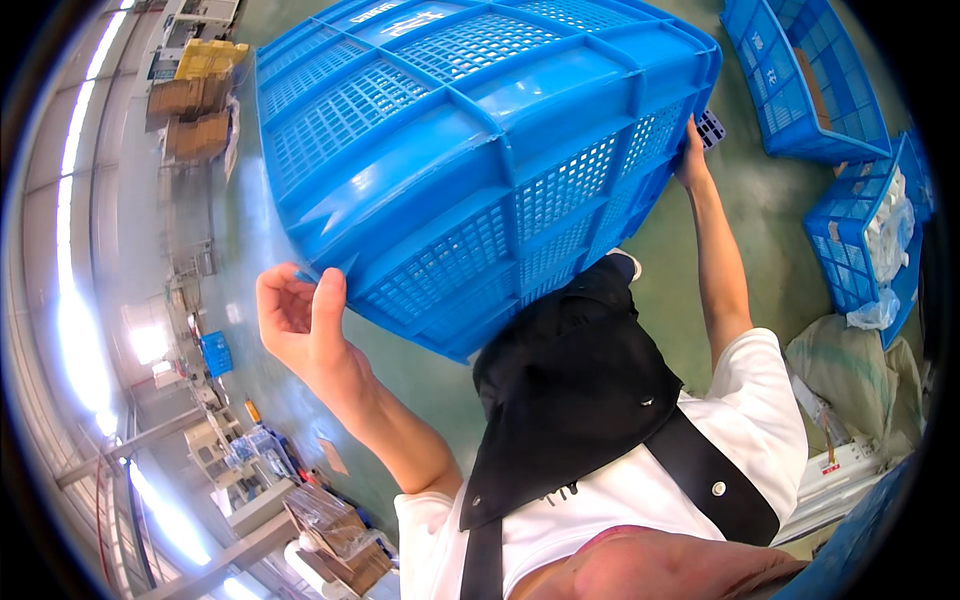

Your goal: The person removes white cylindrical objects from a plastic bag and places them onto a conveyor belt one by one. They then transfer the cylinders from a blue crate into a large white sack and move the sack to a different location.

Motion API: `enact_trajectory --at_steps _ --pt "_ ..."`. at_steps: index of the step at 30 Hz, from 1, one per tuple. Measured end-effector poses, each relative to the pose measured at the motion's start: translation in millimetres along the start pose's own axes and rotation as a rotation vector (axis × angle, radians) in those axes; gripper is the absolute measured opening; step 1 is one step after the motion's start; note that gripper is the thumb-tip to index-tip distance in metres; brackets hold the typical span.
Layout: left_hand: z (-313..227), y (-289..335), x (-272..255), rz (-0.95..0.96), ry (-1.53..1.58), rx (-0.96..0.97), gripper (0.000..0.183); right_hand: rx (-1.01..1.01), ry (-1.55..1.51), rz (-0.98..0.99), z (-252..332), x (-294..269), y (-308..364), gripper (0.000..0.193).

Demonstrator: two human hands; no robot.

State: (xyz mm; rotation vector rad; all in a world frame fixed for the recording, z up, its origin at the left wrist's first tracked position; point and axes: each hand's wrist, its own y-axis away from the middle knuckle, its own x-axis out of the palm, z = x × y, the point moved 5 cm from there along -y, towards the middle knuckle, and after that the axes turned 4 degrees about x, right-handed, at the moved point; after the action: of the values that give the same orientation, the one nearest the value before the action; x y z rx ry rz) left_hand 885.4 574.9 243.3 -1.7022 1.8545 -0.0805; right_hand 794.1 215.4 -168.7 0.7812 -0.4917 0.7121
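Observation:
A large blue plastic crate (pixel 560 120) with mesh panels is held up in front of my body, tilted, its outer faces turned to me. At its lower left corner my left hand (pixel 312 312) is closed on the edge, thumb up and fingers curled. My right hand (pixel 691 160) grips the crate's right edge, with most of its fingers hidden behind it. A small dark blue gridded piece (pixel 710 130) shows just past that hand; I cannot tell what it belongs to. The inside of the crate is hidden.
On the right stand another blue crate (pixel 790 100) and a blue crate with clear plastic bags (pixel 850 235). Below them is a pale sack (pixel 860 370). Cardboard boxes (pixel 195 115) lie far left. A smaller blue crate (pixel 216 354) and machinery (pixel 215 450) line the left side.

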Motion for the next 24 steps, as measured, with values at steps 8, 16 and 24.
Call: enact_trajectory --at_steps 8,16,24 --pt "63 29 -93 -0.186 0.162 -0.136 0.025 0.031 0.096 0.053 -18 51 23 0.066" --pt "164 171 -290 -0.712 0.281 -0.367 0.043 -0.101 0.485 0.380 -58 184 81 0.052" --pt "253 457 -389 -1.266 0.490 -0.545 0.050 -0.676 1.202 1.034 -168 406 326 0.040"
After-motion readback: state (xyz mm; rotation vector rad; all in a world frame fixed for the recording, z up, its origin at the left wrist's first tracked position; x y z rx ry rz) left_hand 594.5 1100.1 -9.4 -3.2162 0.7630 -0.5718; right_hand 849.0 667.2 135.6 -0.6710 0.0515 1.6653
